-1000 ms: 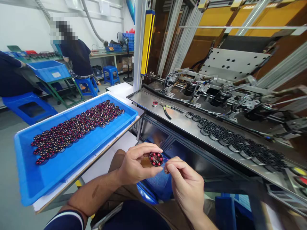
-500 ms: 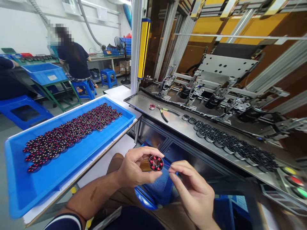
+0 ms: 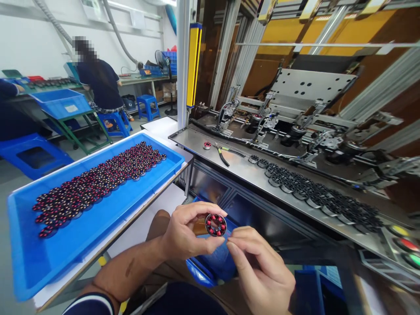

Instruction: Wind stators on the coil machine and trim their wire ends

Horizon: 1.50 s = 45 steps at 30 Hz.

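Note:
Between the thumb and fingers of my left hand (image 3: pixel 187 229) is a ring-shaped motor stator (image 3: pixel 213 218) with red windings, tilted so that its open face shows. My left hand is closed on its rim. Just right of and below the stator, the thumb and fingertips of my right hand (image 3: pixel 262 269) are pinched together. A thin red wire ran from the stator to these fingertips a moment earlier; now it is too fine to make out. On the left, a blue tray (image 3: pixel 127 218) carries many similar red-wound stators (image 3: pixel 98 179).
On the metal machine ledge (image 3: pixel 193 142) are a single wound stator (image 3: pixel 207 145), pliers (image 3: pixel 223 156) and rows of black stators without red windings (image 3: pixel 302 188). Winding machinery (image 3: pixel 295 131) stands behind; coloured buttons (image 3: pixel 407 244) are at right. A person (image 3: pixel 100 83) sits at a far bench.
My right fingertips have come closer to the stator and slightly lower. The wire stretched between them no longer shows. My left hand keeps hold of the stator, which has shifted slightly right.

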Each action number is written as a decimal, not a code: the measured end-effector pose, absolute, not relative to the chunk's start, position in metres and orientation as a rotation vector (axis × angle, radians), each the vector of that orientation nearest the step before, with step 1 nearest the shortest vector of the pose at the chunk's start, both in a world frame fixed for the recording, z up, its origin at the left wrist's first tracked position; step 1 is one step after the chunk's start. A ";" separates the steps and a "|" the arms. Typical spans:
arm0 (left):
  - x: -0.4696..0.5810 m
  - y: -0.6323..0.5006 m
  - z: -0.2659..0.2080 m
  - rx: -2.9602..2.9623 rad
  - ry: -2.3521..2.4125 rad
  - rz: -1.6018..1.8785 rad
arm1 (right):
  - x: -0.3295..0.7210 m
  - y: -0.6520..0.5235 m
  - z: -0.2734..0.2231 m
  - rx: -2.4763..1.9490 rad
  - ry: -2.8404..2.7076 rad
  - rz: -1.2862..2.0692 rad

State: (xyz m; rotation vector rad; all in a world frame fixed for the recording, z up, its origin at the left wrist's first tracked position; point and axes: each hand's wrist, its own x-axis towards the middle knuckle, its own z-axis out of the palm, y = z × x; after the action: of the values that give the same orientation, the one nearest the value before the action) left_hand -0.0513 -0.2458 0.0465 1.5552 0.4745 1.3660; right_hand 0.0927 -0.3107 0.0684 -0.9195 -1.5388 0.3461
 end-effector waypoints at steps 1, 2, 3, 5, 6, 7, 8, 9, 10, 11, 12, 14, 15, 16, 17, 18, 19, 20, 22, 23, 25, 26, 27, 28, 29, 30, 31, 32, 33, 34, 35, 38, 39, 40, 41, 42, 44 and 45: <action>-0.050 -0.246 0.047 1.564 0.479 1.379 | 0.094 -0.311 0.069 -0.907 -1.545 0.353; -0.049 -0.247 0.048 1.557 0.478 1.378 | 0.096 -0.310 0.069 -0.889 -1.557 0.365; -0.049 -0.247 0.049 1.530 0.465 1.366 | 0.100 -0.309 0.068 -0.867 -1.570 0.379; -0.048 -0.248 0.050 1.414 0.420 1.312 | 0.112 -0.304 0.069 -0.822 -1.592 0.412; -0.048 -0.249 0.050 1.339 0.391 1.270 | 0.119 -0.301 0.070 -0.802 -1.610 0.425; -0.048 -0.250 0.050 1.263 0.366 1.216 | 0.125 -0.297 0.071 -0.786 -1.641 0.438; -0.048 -0.250 0.051 1.196 0.351 1.155 | 0.130 -0.293 0.073 -0.767 -1.691 0.454; -0.048 -0.251 0.052 1.140 0.353 1.089 | 0.134 -0.289 0.076 -0.741 -1.755 0.474; -0.048 -0.252 0.052 1.097 0.367 1.025 | 0.137 -0.286 0.079 -0.708 -1.827 0.498; -0.048 -0.252 0.054 1.063 0.384 0.972 | 0.138 -0.282 0.082 -0.667 -1.891 0.519; -0.048 -0.253 0.055 1.036 0.401 0.930 | 0.138 -0.279 0.085 -0.627 -1.938 0.539; -0.048 -0.253 0.058 0.994 0.404 0.862 | 0.136 -0.275 0.091 -0.556 -1.984 0.558; -0.048 -0.253 0.059 0.978 0.392 0.836 | 0.134 -0.274 0.093 -0.537 -1.993 0.559; -0.048 -0.253 0.060 0.966 0.381 0.817 | 0.133 -0.274 0.095 -0.530 -2.001 0.553; -0.048 -0.253 0.061 0.956 0.375 0.801 | 0.131 -0.274 0.097 -0.530 -2.007 0.540; -0.048 -0.252 0.061 0.948 0.373 0.787 | 0.130 -0.275 0.098 -0.537 -2.010 0.521; -0.048 -0.252 0.061 0.942 0.371 0.774 | 0.130 -0.276 0.099 -0.550 -2.007 0.490; -0.048 -0.251 0.060 0.935 0.368 0.759 | 0.130 -0.279 0.098 -0.572 -1.996 0.443; -0.047 -0.249 0.058 0.907 0.355 0.729 | 0.131 -0.285 0.096 -0.656 -1.954 0.307; -0.046 -0.248 0.057 0.887 0.344 0.725 | 0.131 -0.289 0.094 -0.712 -1.931 0.222; -0.044 -0.248 0.056 0.841 0.328 0.745 | 0.131 -0.299 0.087 -0.819 -1.891 0.038; -0.043 -0.248 0.055 0.828 0.320 0.769 | 0.130 -0.304 0.082 -0.860 -1.871 -0.045; -0.042 -0.249 0.055 0.833 0.313 0.804 | 0.129 -0.308 0.077 -0.887 -1.844 -0.118; -0.040 -0.251 0.055 0.854 0.311 0.852 | 0.126 -0.313 0.073 -0.910 -1.815 -0.176; -0.039 -0.252 0.055 0.887 0.311 0.909 | 0.123 -0.316 0.068 -0.936 -1.780 -0.218; -0.038 -0.254 0.055 0.926 0.311 0.973 | 0.120 -0.319 0.064 -0.962 -1.745 -0.246; -0.037 -0.255 0.054 0.966 0.308 1.043 | 0.117 -0.321 0.061 -0.981 -1.719 -0.264; -0.036 -0.257 0.053 0.997 0.299 1.115 | 0.114 -0.323 0.058 -0.997 -1.695 -0.274; -0.035 -0.257 0.052 1.022 0.278 1.183 | 0.111 -0.323 0.057 -1.009 -1.680 -0.279; -0.034 -0.258 0.050 1.044 0.248 1.245 | 0.109 -0.323 0.056 -1.013 -1.670 -0.282; -0.034 -0.258 0.049 1.064 0.214 1.299 | 0.107 -0.323 0.057 -1.014 -1.662 -0.282; -0.033 -0.258 0.046 1.116 0.176 1.390 | 0.102 -0.317 0.060 -1.024 -1.671 -0.251; -0.033 -0.258 0.045 1.126 0.189 1.400 | 0.099 -0.315 0.061 -1.031 -1.675 -0.218; -0.033 -0.258 0.044 1.128 0.209 1.405 | 0.096 -0.312 0.061 -1.039 -1.655 -0.177; -0.032 -0.258 0.043 1.121 0.226 1.407 | 0.092 -0.309 0.062 -1.041 -1.618 -0.132; -0.032 -0.258 0.042 1.110 0.236 1.409 | 0.089 -0.306 0.061 -1.034 -1.562 -0.095; -0.030 -0.258 0.040 1.081 0.254 1.411 | 0.082 -0.300 0.059 -1.011 -1.451 -0.044; -0.030 -0.257 0.040 1.065 0.271 1.405 | 0.080 -0.298 0.058 -1.000 -1.423 -0.030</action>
State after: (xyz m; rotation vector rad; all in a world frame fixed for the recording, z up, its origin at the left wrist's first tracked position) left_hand -0.0298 -0.2574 0.0395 1.0652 0.2714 1.4051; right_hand 0.0802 -0.2983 0.0580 -0.9999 -1.4231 -0.0302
